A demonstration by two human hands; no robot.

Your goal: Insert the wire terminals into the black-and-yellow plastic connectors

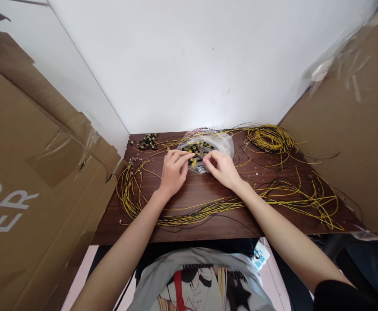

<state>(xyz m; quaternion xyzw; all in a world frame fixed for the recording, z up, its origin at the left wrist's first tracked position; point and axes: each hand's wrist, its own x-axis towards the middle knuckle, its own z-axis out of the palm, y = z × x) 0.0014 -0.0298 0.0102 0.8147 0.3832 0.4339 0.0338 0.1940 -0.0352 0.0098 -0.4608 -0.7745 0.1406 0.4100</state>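
1. Left hand (172, 170) rests palm down on the worktop (208, 194), fingers (180, 157) loosely curled, tips touching the small black-and-yellow parts (195, 152) at the bag's mouth.
2. Right hand (223, 169) mirrors it, fingers (210, 160) bent, pinching at the bag (221, 142); whether it holds a part, I cannot tell.
3. The bag, clear crinkled plastic, lies near the worktop's back edge, at the middle.
4. Thin yellow wires (273, 138) coil at the back right corner and loop along the front edge of the dark wood.

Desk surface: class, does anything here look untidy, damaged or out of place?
Yes. Yellow wires sprawl in loose tangles over the desk, some past its front edge. The cardboard box on the left is torn, its tape peeling. Both hands reach into the plastic bag.
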